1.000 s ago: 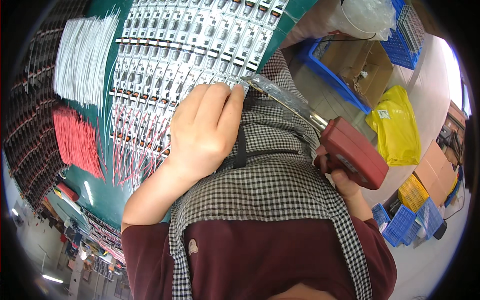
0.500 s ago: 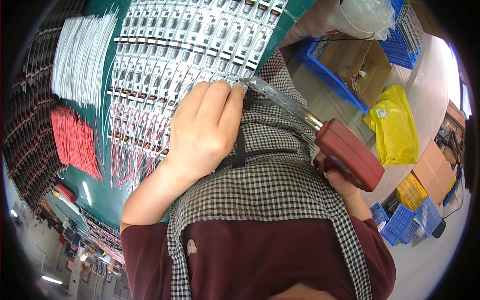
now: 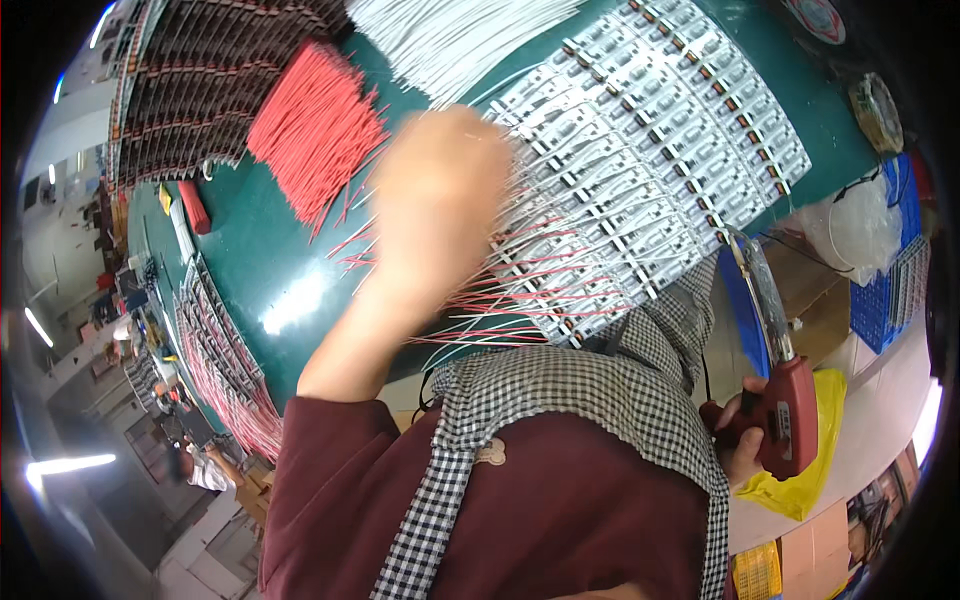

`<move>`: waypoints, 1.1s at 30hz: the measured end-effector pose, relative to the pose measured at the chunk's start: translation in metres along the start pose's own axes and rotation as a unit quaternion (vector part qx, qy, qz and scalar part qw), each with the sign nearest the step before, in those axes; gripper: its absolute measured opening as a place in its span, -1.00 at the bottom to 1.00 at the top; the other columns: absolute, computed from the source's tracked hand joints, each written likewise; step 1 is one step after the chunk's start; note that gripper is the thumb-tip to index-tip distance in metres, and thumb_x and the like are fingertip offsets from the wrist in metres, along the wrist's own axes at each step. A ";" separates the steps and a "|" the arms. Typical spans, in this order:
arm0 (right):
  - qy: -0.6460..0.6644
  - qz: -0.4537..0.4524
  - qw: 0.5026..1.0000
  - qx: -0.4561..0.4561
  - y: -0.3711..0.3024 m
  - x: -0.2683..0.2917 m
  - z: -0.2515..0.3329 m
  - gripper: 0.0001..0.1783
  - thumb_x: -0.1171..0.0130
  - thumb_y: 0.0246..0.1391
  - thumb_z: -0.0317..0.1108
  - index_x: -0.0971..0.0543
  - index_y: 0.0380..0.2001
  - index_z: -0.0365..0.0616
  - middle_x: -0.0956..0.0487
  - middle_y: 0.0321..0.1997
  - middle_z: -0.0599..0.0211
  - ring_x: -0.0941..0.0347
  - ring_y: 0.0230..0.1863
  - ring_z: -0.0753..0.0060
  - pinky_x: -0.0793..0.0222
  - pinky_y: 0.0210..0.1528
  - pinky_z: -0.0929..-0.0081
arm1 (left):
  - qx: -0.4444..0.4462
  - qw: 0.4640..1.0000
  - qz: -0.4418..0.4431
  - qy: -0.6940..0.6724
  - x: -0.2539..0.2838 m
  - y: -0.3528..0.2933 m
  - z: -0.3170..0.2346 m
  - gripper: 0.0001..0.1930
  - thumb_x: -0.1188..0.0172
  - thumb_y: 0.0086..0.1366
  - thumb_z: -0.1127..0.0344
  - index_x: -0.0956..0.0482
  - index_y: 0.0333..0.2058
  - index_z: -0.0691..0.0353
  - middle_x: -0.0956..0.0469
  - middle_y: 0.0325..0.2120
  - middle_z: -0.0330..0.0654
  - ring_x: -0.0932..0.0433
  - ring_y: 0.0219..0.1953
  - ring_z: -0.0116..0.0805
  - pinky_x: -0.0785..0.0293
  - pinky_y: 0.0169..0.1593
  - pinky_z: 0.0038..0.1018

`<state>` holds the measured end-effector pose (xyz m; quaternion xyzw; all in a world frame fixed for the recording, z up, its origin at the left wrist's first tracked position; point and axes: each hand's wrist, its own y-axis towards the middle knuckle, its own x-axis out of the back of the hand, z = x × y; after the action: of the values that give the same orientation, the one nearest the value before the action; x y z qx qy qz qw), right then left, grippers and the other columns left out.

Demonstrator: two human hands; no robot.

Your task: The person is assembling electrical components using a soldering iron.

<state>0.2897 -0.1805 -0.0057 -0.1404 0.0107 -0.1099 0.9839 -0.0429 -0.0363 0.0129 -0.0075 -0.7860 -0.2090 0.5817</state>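
Green table [image 3: 240, 225]: circuit boards [image 3: 650, 140], red wires [image 3: 316, 130], white wires [image 3: 450, 40].

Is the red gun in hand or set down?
In hand: the right hand grips the red gun, its body clear of the table.

Bare L-hand grip [image 3: 440, 205]: motion-blurred; fingers indistinct, can't tell if holding anything.
Bare R-hand grip [image 3: 743, 461]: part hid. behind dark-red pistol-shaped tool [image 3: 793, 425].
White circuit-board strips [image 3: 650, 135]: fine detail too tiny to ID; tool-tip contact unclear.
Thin white wire bundle [image 3: 455, 40]: cut by top edge.
Yellow plastic bag [image 3: 828, 405]: part hid. behind tool.
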 end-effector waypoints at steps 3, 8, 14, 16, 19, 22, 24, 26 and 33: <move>-0.001 0.027 1.000 0.003 0.006 0.001 -0.013 -0.16 -0.24 -0.15 0.15 -0.26 0.00 -0.32 -0.45 -0.13 0.15 -0.31 -0.63 0.56 -0.20 -0.62 0.67 | 0.156 0.972 -0.010 0.173 0.033 -0.036 0.067 -0.71 -0.28 -0.04 0.31 -0.49 -0.32 0.27 -0.46 -0.36 -0.08 -0.43 -0.27 -0.09 -0.35 -0.24 -0.26; -0.013 0.023 0.998 0.048 0.011 -0.016 -0.004 -0.21 -0.23 -0.11 0.10 -0.26 0.00 -0.32 -0.45 -0.13 0.10 -0.32 -0.61 0.56 -0.19 -0.61 0.68 | 0.190 0.974 0.031 0.122 0.046 -0.048 0.099 -0.60 -0.35 -0.10 0.27 -0.48 -0.25 0.28 -0.48 -0.33 -0.07 -0.44 -0.23 -0.09 -0.35 -0.17 -0.31; -0.015 0.004 0.998 0.059 0.006 -0.024 -0.003 -0.25 -0.21 -0.10 0.07 -0.27 -0.01 -0.31 -0.45 -0.15 0.13 -0.32 -0.61 0.55 -0.18 -0.61 0.66 | 0.197 0.980 0.016 0.039 0.049 -0.036 0.131 -0.64 -0.31 -0.06 0.32 -0.49 -0.26 0.32 -0.50 -0.36 -0.06 -0.47 -0.25 -0.13 -0.37 -0.17 -0.35; -0.014 0.012 0.998 0.067 0.006 -0.025 -0.003 -0.27 -0.20 -0.07 0.04 -0.25 -0.01 -0.30 -0.42 -0.13 0.16 -0.29 -0.62 0.56 -0.15 -0.62 0.65 | 0.181 0.983 0.030 0.018 0.043 -0.031 0.138 -0.74 -0.27 -0.03 0.40 -0.52 -0.32 0.34 -0.52 -0.38 -0.08 -0.49 -0.32 -0.16 -0.39 -0.22 -0.39; -0.011 0.020 0.997 0.073 0.006 -0.025 -0.003 -0.30 -0.18 -0.04 0.02 -0.24 -0.01 -0.29 -0.38 -0.11 0.18 -0.25 -0.62 0.56 -0.12 -0.63 0.65 | 0.216 0.974 0.069 0.009 0.044 -0.023 0.143 -0.77 -0.25 0.00 0.43 -0.54 -0.33 0.37 -0.55 -0.47 -0.10 -0.52 -0.43 -0.29 -0.42 -0.30 -0.47; -0.011 0.018 0.997 0.069 0.005 -0.023 -0.003 -0.30 -0.18 -0.04 0.02 -0.24 -0.01 -0.28 -0.38 -0.09 0.18 -0.26 -0.62 0.55 -0.12 -0.63 0.65 | 0.294 0.946 0.111 -0.080 0.050 -0.018 0.160 -0.80 -0.23 0.05 0.45 -0.55 -0.32 0.42 -0.57 -0.54 -0.15 -0.52 -0.49 -0.44 -0.42 -0.36 -0.54; -0.011 0.014 0.998 0.065 0.005 -0.021 -0.003 -0.30 -0.18 -0.04 0.03 -0.23 -0.01 -0.28 -0.37 -0.09 0.18 -0.26 -0.62 0.55 -0.12 -0.63 0.64 | 0.300 0.937 0.126 -0.126 0.056 -0.013 0.171 -0.80 -0.21 0.07 0.45 -0.55 -0.31 0.45 -0.57 -0.54 -0.16 -0.52 -0.47 -0.48 -0.42 -0.36 -0.57; -0.014 0.021 0.998 0.060 0.005 -0.020 -0.003 -0.29 -0.17 -0.04 0.03 -0.22 0.00 -0.28 -0.37 -0.08 0.18 -0.26 -0.61 0.55 -0.13 -0.62 0.64 | 0.333 0.906 0.146 -0.218 0.060 -0.010 0.181 -0.81 -0.17 0.12 0.48 -0.53 -0.31 0.50 -0.57 -0.50 -0.15 -0.54 -0.42 -0.48 -0.44 -0.31 -0.59; -0.003 0.004 0.998 0.063 0.003 -0.021 -0.001 -0.30 -0.19 -0.07 0.02 -0.28 -0.02 -0.31 -0.44 -0.14 0.14 -0.30 -0.61 0.55 -0.18 -0.60 0.65 | 0.373 0.850 0.162 -0.335 0.064 -0.001 0.194 -0.80 -0.16 0.12 0.49 -0.51 -0.28 0.49 -0.59 -0.44 -0.10 -0.55 -0.38 -0.45 -0.46 -0.23 -0.57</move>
<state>0.2699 -0.1735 -0.0081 -0.0789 0.0009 -0.1059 0.9912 -0.2407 0.0132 0.0257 0.0134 -0.9396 0.2122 0.2681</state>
